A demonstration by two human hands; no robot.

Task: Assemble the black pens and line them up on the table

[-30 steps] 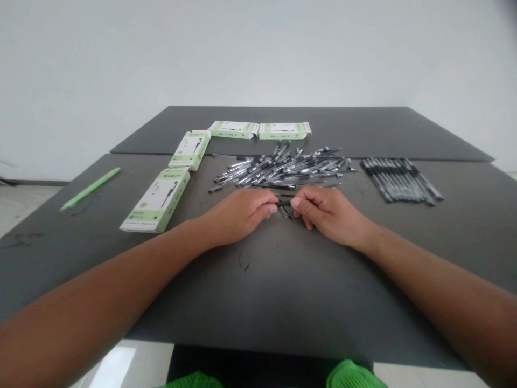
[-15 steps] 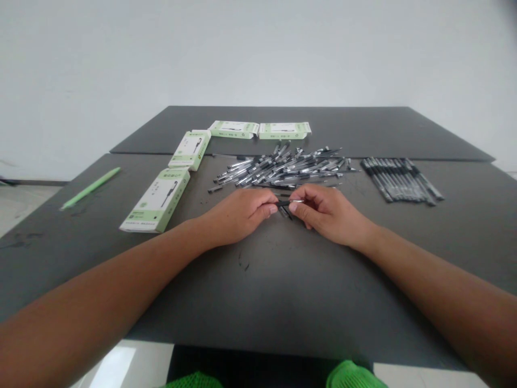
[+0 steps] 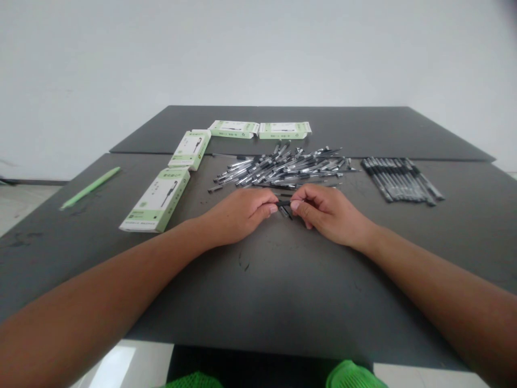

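Both hands pinch one pen [image 3: 284, 203] over the near edge of a pile of pens. My left hand [image 3: 240, 214] is closed on its left end, while my right hand [image 3: 325, 214] grips the other end between thumb and fingers. Only the dark middle of this pen shows; its ends are hidden in my fingers. A few small dark pieces [image 3: 286, 213] lie just beneath it. The loose pile of clear and black pens [image 3: 278, 167] spreads directly beyond my hands.
Several pens lie side by side in a row [image 3: 399, 180] on the right. White-and-green pen boxes [image 3: 155, 200] form an angled line at left and back. A light green pen-shaped stick [image 3: 91, 187] rests at far left. Dark marks show on the grey table [image 3: 258, 302].
My right hand has shifted very slightly to the right along the pen. My left hand and everything else look the same.
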